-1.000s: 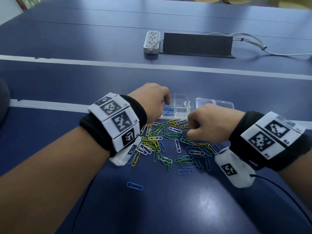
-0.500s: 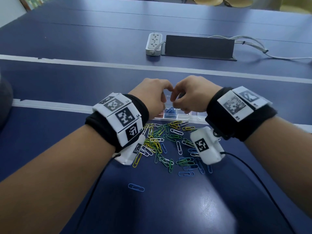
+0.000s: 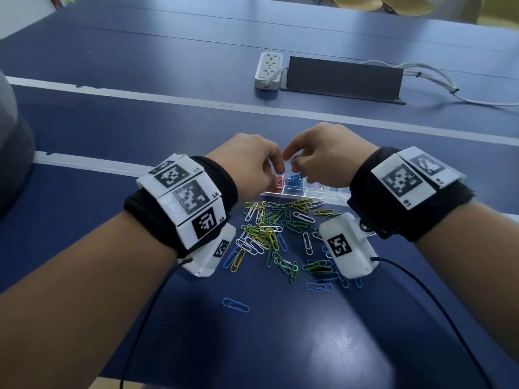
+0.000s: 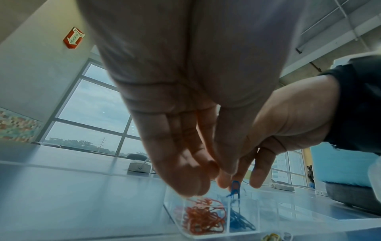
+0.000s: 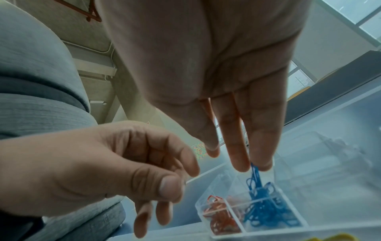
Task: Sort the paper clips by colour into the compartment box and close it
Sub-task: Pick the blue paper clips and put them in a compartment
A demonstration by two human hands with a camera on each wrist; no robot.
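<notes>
A clear compartment box [image 3: 309,195] lies behind a mixed pile of paper clips [image 3: 273,230] in green, yellow, white and blue. Red clips [image 5: 218,220] fill its left cell and blue clips [image 5: 266,215] fill the cell beside it. Both hands hover over the box. My right hand [image 3: 290,164] reaches down with nearly straight fingers, and a blue paper clip [image 5: 254,170] hangs pinched between two fingertips above the blue cell. My left hand [image 3: 276,169] hangs over the red cell with loosely curled fingers and no clip showing in it. One blue clip [image 3: 235,305] lies alone nearer me.
A white power strip [image 3: 268,70], a black cable cover [image 3: 342,77] and white cables [image 3: 438,82] lie farther back on the blue table. A grey cushion [image 3: 11,153] sits at the left edge. The box's clear lid lies to its right, behind my right wrist.
My right hand rose from the pile and swung left over the box with a blue clip. My left hand stayed at the box and shifted slightly left.
</notes>
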